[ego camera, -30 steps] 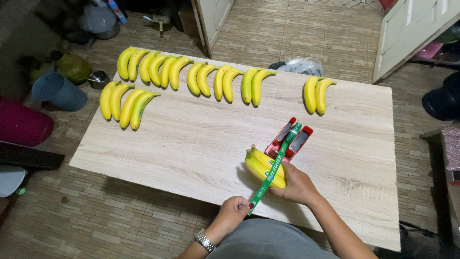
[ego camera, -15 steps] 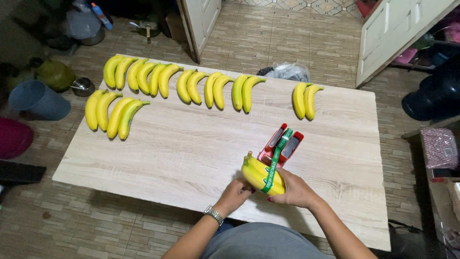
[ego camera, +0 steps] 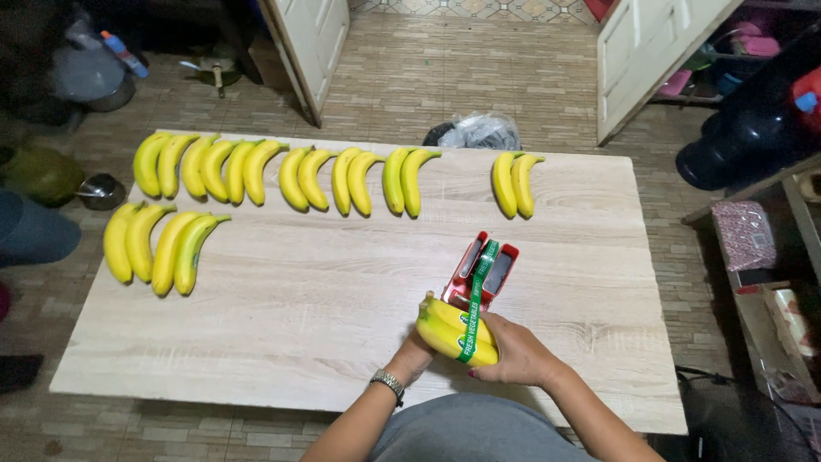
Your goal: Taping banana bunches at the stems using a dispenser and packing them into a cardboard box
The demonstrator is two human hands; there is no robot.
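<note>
A pair of yellow bananas [ego camera: 446,328] is held near the table's front edge with a green tape strip [ego camera: 477,291] wrapped over it. The tape runs up into a red tape dispenser [ego camera: 481,272] just behind. My right hand [ego camera: 517,352] grips the bananas from the right side. My left hand [ego camera: 412,354], with a watch on the wrist, holds them from below on the left, mostly hidden behind the fruit.
Pairs of bananas lie in a row along the far side of the wooden table [ego camera: 299,299], with two more pairs [ego camera: 158,248] at the left and one pair [ego camera: 513,184] at the far right. White doors, a plastic bag [ego camera: 483,133] and buckets stand on the floor around.
My left hand moved from the tape's loose end up to the bananas. The green tape now wraps over the pair instead of hanging stretched toward my left hand.
</note>
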